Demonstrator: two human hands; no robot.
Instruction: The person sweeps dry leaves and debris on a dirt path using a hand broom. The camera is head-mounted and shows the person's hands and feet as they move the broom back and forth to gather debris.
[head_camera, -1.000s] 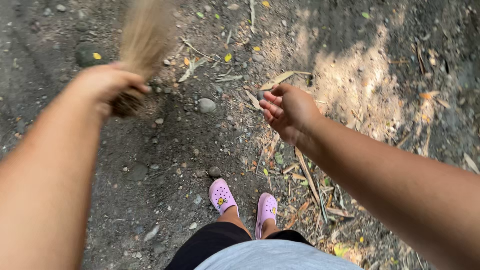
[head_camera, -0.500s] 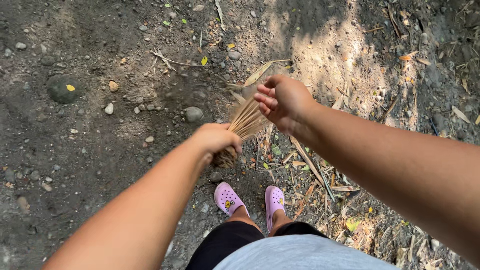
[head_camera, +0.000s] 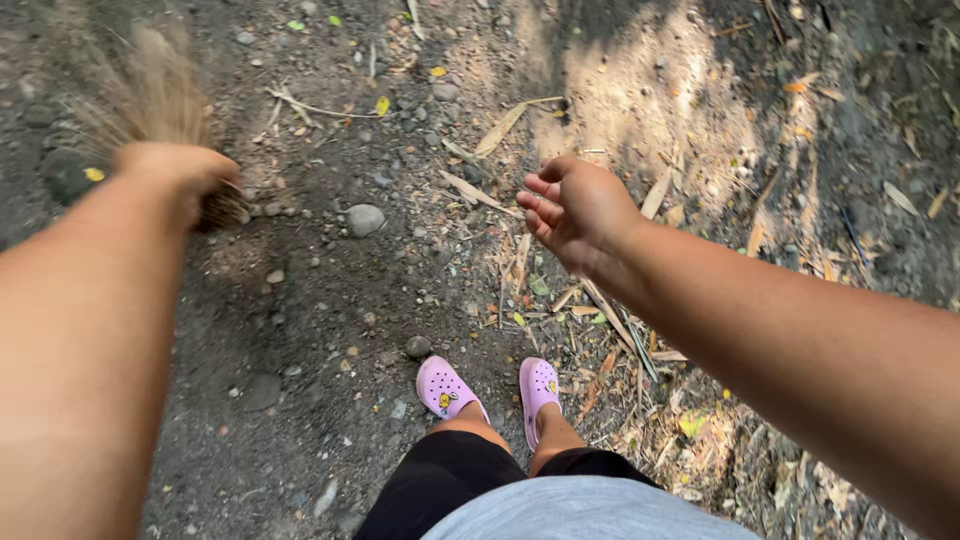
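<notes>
outdoor ground: dark packed dirt (head_camera: 300, 420) with small stones, patchy sunlight upper right, dry leaf litter and twigs on the right side.

left hand (head_camera: 178, 168): fist closed around the bound neck of a tan dry-straw hand broom (head_camera: 150, 95). the bristles fan out beyond the knuckles toward the upper left and look blurred. long axis of the broom runs roughly in line with the left forearm, away from the body. whether the tips touch the dirt: cannot tell.

right hand (head_camera: 580, 210): empty, fingers loosely curled, palm turned leftward, held in the air over the litter. the two hands are well apart; only the left one has the broom, the right is far from it.

relation of note: the broom lies up and to the left of the person's feet, on the barer dirt side. the scattered long dry leaves (head_camera: 500, 130) and twigs lie to the right of it, under and beyond the right hand. a rounded grey stone (head_camera: 364, 219) sits between the two hands, nearer the left.

below: pink perforated clogs (head_camera: 448, 388) side by side, toes pointing up-frame, black shorts and grey shirt hem at the bottom edge.
</notes>
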